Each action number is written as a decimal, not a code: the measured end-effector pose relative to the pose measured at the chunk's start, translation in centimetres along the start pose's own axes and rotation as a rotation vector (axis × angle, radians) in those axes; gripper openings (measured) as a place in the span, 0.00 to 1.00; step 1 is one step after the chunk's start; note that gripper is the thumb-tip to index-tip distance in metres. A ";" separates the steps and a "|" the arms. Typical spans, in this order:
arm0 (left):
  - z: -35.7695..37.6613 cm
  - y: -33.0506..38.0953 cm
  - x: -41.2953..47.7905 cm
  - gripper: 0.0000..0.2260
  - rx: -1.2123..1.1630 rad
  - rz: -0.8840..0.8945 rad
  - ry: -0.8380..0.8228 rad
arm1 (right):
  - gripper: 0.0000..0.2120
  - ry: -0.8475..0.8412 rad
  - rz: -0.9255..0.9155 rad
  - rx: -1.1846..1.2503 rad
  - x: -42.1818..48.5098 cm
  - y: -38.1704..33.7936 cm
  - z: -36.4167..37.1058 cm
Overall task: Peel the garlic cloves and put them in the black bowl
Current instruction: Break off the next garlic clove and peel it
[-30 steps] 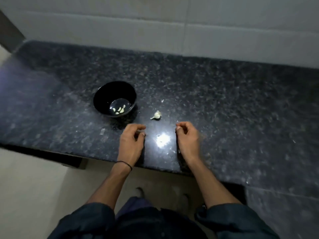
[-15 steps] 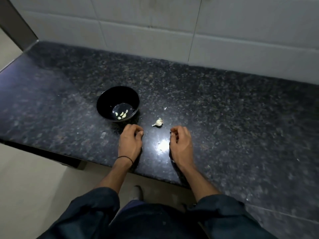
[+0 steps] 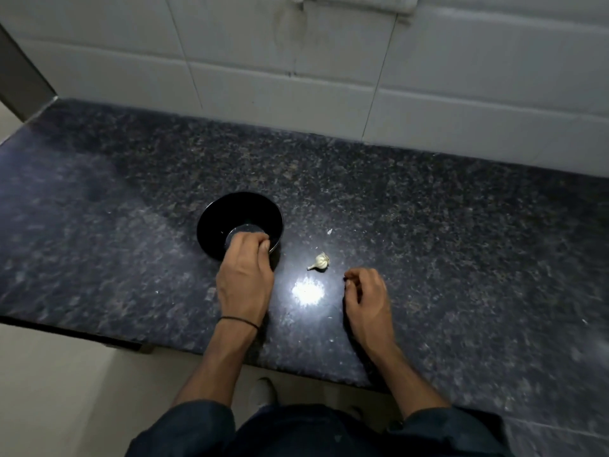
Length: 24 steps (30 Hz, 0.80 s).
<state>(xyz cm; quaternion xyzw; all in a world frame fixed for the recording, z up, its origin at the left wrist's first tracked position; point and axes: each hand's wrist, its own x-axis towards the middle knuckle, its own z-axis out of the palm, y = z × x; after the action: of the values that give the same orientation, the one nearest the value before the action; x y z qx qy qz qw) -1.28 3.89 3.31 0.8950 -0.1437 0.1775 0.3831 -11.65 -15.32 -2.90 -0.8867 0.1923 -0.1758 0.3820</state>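
A white-tiled wall backs a dark speckled stone table [image 3: 461, 242], with a bright glare spot on it between the 2 hands. The black bowl [image 3: 211, 219] stands left of centre. The left hand [image 3: 245, 278] reaches over its near rim, knuckles up and fingers curled down into the opening. Whether it pinches a clove there I cannot tell, and it hides the bottom of the bowl.

1 piece of unpeeled garlic [image 3: 320, 261] lies on the table to the right of the bowl, between the hands and a little beyond them. Its long axis runs diagonally, the thin stem end pointing near-left and the plump end far-right. It lies just beyond and to the left of the right hand [image 3: 367, 298], which is nearer to it than the left. That hand rests low on the table with its fingers curled inward. If they grip anything, it is too small to make out. A scrap of skin [image 3: 329, 231] lies just past the garlic.

The right hand looks best placed to take the garlic next.
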 end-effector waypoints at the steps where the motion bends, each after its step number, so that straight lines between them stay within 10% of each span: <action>1: 0.1 -0.4 0.6 0.04 0.042 -0.007 -0.006 | 0.05 -0.001 -0.004 -0.003 0.0 -0.1 -0.1; 11: -0.3 -0.2 1.8 0.07 0.178 -0.037 -0.086 | 0.06 -0.018 0.044 -0.030 1.0 -1.7 0.3; 17: -0.8 -0.4 1.2 0.09 0.004 0.038 -0.068 | 0.16 -0.224 -0.255 -0.159 3.5 -3.3 0.9; 24: 0.5 2.1 -1.9 0.07 -0.374 -0.152 -0.164 | 0.10 -0.070 -0.132 0.065 3.4 -4.6 -0.1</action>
<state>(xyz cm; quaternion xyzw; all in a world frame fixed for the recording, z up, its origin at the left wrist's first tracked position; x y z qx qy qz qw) -3.68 2.39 3.54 0.8282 -0.1371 0.0448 0.5415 -7.79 -14.10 1.20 -0.8901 0.1143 -0.1757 0.4048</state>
